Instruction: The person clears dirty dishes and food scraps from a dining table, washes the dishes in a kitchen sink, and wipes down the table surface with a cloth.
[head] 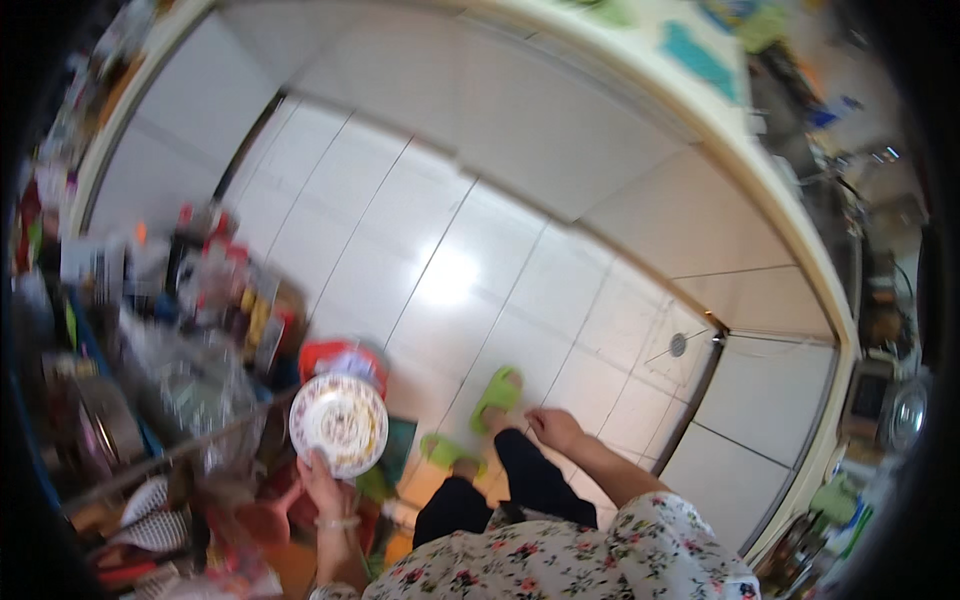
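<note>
My left hand (327, 489) grips the near rim of a round white plate (339, 424) with a floral border. Yellowish-brown marks or pattern cover part of its face; blur keeps me from telling which. The plate is held out over the floor at my left, and it partly covers a red container (322, 355) behind it. My right hand (555, 429) hangs over the tiles beside my leg, its fingers curled in with nothing visible in them. Below it are my green slippers (497, 397).
Shelving on the left carries plastic bags (195, 375), a metal pot (105, 424) and a pink dipper (270, 517). A pale-edged counter (795, 217) curves around the far and right sides. White tiles (360, 202) cover the floor, with a round drain (678, 345) near the right corner.
</note>
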Motion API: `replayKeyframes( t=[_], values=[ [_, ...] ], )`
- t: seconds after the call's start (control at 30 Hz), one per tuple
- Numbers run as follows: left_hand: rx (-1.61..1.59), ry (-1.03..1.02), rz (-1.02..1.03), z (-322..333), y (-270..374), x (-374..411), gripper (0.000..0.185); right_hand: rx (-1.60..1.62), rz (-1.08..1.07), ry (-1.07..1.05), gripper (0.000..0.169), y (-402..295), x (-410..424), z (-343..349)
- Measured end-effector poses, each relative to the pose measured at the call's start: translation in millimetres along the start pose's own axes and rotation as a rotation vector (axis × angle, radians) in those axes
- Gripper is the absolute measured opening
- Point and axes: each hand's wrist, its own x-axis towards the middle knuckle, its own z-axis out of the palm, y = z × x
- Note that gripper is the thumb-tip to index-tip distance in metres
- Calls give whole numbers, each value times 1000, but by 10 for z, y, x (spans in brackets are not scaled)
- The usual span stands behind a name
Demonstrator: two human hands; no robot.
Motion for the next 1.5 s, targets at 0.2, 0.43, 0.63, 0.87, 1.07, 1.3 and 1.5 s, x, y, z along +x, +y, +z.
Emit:
replayKeyframes(
  t=[0.2,0.43,0.63,0.87,1.07,1.3,1.5],
  values=[
    [191,-368,44,1286,457,-201,33,186,288,373,23,920,-884,-522],
    [133,-1005,0,3807,787,-866,28,521,407,663,23,1282,-1641,-833],
    [61,-1328,-218,5832,575,-1537,33,929,434,1049,19,1218,-1919,-1537],
    [355,-1496,-454,8113,-390,-2123,36,1081,563,1269,19,1379,-1885,-2586],
    [588,-1302,-531,9324,-1607,-2436,37,1034,530,1393,18,1577,-1601,-3551],
    [616,-1205,-479,9643,-2206,-2537,41,1066,510,1337,18,1444,-1521,-4257],
    [915,-1280,-161,9847,-2290,-2518,49,952,423,1314,17,1609,-1436,-4833]
  ],
)
